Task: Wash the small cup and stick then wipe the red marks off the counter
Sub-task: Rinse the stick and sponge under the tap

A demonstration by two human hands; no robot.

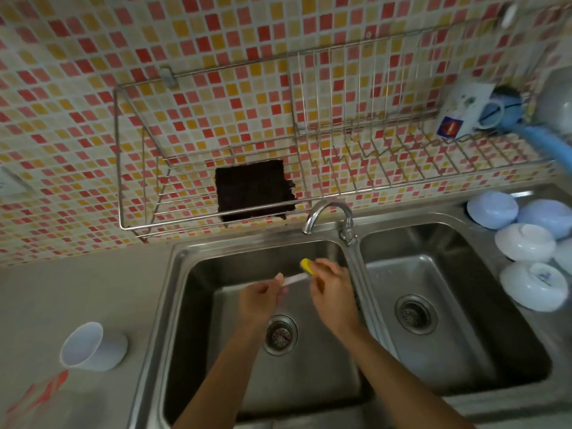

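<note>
Over the left basin of a steel double sink (178, 274), a person holds a thin white stick (295, 278) roughly level, just below and in front of the curved faucet (328, 213). The left hand (261, 300) pinches the stick's near end between thumb and fingers. The right hand (332, 289) has its fingers curled round a yellow sponge (306, 265), pressed against the stick's far end. The small white cup (93, 346) lies tipped on its side on the grey counter (77, 289), left of the sink and well apart from both hands. Red marks (43, 391) streak the counter just in front of the cup. The sink's right basin sits beyond the faucet, and to the right of it several pale bowls (526, 243) rest upside down on the steel ledge. Above the sink, a wire dish rack (139, 187) hangs on the mosaic tile wall, holding a dark scouring pad (253, 188) just behind the faucet and a white mug (464, 111) at its far right end.
</note>
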